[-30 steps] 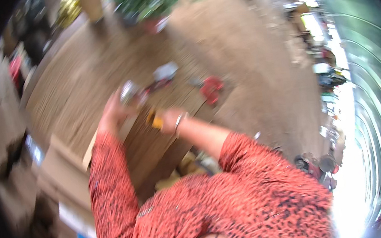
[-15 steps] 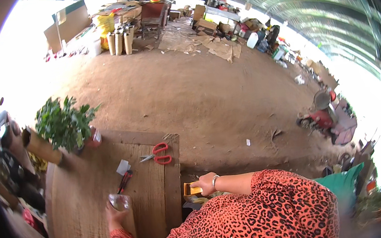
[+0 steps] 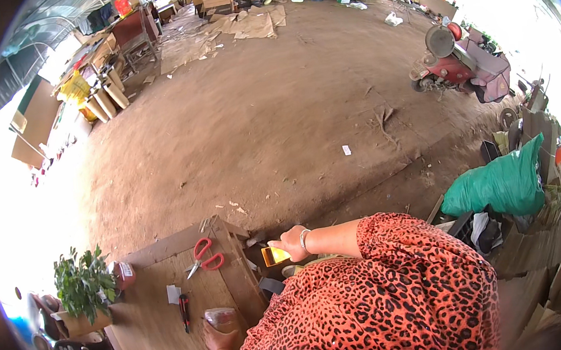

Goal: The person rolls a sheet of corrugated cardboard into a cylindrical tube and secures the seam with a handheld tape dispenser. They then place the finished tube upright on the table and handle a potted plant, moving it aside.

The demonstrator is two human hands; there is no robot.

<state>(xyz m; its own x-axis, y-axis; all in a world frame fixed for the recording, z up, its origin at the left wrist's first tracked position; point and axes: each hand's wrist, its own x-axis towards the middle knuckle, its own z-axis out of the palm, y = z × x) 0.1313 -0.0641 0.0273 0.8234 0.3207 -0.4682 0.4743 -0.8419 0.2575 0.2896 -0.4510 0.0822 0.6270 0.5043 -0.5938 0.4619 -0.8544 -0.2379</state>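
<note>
Two hands: the left hand is over the desk, toward its near right corner; the right hand reaches past the right edge, above the ground.
Left grip: fingers curled against the side of a clear rounded object with a reddish tint; the far side of the hold is hidden, and whether the object rests on the wood or is lifted I cannot tell.
Right grip: closed firmly on one end of a yellow tool, whose other end points left, toward the desk's right edge; its exact kind is unclear.
Right wrist: a pale bracelet circles it.
Scissors: red-handled scissors lie near the far right corner, tips aimed toward the near left.
Cutter: a red and black cutter lies mid-desk, roughly in line with the side edges, just below a small white card.
Plant: a leafy plant and a reddish pot stand at the far left corner.
Room: planking shows between cutter and clear object, and a wider stretch runs from the cutter to the left edge.
Beyond the far edge: brown earth floor spreads widely, with a red scooter at its right side.
Right of the person: a bulging green bag, well apart from the right hand.
</note>
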